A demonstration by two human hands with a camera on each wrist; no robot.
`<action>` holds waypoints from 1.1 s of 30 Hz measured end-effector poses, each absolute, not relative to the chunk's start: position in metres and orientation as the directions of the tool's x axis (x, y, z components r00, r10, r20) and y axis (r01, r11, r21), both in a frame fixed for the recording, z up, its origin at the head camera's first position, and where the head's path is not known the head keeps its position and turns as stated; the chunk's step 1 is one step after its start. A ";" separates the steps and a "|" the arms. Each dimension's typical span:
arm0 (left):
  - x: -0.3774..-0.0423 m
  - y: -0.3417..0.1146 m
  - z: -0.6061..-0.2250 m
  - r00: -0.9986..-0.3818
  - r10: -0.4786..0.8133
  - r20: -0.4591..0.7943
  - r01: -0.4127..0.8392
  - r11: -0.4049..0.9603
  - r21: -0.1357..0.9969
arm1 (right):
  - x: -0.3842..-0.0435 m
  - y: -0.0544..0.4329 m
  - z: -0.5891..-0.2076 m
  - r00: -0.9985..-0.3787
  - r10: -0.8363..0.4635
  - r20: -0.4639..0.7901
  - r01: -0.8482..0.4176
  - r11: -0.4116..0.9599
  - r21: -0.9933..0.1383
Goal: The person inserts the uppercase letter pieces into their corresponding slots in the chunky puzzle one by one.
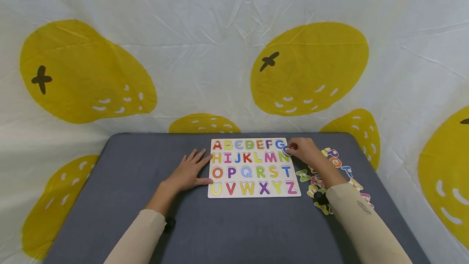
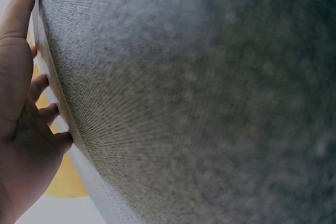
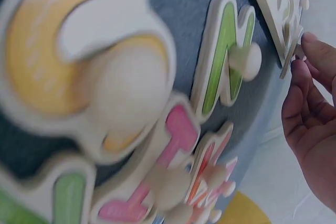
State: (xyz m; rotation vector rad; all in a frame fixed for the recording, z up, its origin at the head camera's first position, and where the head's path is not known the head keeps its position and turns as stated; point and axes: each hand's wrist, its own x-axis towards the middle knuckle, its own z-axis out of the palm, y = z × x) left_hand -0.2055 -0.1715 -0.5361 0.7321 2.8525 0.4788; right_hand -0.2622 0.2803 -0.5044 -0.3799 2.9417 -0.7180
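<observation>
A white alphabet puzzle board (image 1: 256, 179) lies flat on the table, with rows of coloured letters printed in its recesses. Several letters at the left of its top row, such as the red A (image 1: 217, 145), appear to be raised pieces. My right hand (image 1: 303, 150) pinches a blue letter piece (image 1: 285, 150) at the board's upper right corner, by the printed G (image 1: 279, 144). Fingers hide part of that piece, so its letter is unclear. Spread out, my left hand (image 1: 186, 173) rests at the board's left edge, fingertips touching it.
Loose knobbed letter pieces lie to the right of the board, partly under the right forearm, among them a green N (image 3: 224, 59) and an orange-red O (image 1: 335, 162). The dark grey table (image 1: 234, 231) ends at a hanging white cloth (image 1: 205, 52) with yellow fruit shapes.
</observation>
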 end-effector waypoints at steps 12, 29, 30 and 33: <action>-0.205 -0.171 -0.535 -0.864 0.500 -0.062 0.449 0.820 0.355 | -0.282 0.262 -0.512 -0.982 -0.189 -0.012 -0.167 0.893 -0.417; -0.206 -0.170 -0.537 -0.867 0.494 -0.068 0.442 0.825 0.351 | -0.291 0.245 -0.511 -0.986 -0.161 -0.035 -0.127 0.880 -0.458; -0.206 -0.170 -0.537 -0.867 0.494 -0.068 0.443 0.825 0.351 | -0.291 0.245 -0.511 -0.986 -0.161 -0.038 -0.126 0.879 -0.459; -0.206 -0.171 -0.537 -0.867 0.493 -0.068 0.442 0.825 0.352 | -0.291 0.245 -0.512 -0.984 -0.172 -0.041 -0.134 0.878 -0.458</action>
